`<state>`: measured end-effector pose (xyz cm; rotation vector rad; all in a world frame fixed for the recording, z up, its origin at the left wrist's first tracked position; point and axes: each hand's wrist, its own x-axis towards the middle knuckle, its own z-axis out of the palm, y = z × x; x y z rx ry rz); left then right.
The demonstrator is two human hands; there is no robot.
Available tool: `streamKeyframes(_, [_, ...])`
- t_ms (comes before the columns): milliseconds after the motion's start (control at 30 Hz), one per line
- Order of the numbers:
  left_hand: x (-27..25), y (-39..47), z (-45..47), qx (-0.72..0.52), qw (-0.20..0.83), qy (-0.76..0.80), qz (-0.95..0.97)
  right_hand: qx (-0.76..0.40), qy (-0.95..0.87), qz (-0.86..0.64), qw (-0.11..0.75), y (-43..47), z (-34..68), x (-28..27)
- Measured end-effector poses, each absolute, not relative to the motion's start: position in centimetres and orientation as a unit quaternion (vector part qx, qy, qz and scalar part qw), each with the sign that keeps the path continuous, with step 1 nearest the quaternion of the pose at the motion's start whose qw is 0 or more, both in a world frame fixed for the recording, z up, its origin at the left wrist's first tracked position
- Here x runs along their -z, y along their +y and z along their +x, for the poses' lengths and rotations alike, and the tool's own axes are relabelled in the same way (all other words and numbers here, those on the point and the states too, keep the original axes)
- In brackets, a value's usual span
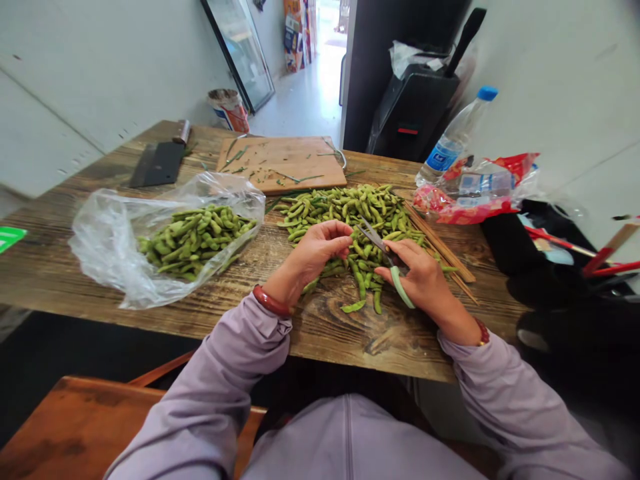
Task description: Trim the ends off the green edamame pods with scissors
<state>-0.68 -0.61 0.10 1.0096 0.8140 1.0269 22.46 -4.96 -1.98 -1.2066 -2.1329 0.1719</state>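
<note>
My right hand (423, 270) grips a pair of scissors (401, 287) with pale green handles, blades pointing up and left. Just left of the blades, my left hand (320, 250) is closed in a pinch; whatever its fingertips hold is too small or hidden to name. Under and beyond both hands spreads a pile of green soybean pods (350, 203), with a few loose pods (354, 307) at its near edge. To the left, a clear plastic bag (115, 230) lies open with more pods (200, 240) in it.
A wooden cutting board (285, 160) with green scraps lies behind the pile, and a cleaver (157, 163) rests at the back left. Wooden chopsticks (440, 243) lie right of the pods. Further right are a water bottle (455, 143) and a red-and-clear wrapper (480, 193) on the table (330, 340).
</note>
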Motion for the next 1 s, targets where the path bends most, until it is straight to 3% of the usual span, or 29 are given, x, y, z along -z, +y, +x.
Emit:
streamKeyframes(467, [0.6, -0.8, 0.2, -0.436, 0.654, 0.347, 0.512, -0.100, -0.840, -0.440, 0.300, -5.2, 22.0, 2.0])
streamKeyframes(833, [0.8, -0.7, -0.3, -0.394, 0.623, 0.356, 0.575, -0.065, -0.854, -0.416, 0.305, -5.4, 21.9, 1.9])
streamKeyframes(1000, [0.5, -0.6, -0.3, -0.411, 0.546, 0.377, 0.625, -0.054, -0.857, -0.427, 0.284, -5.4, 22.0, 2.1])
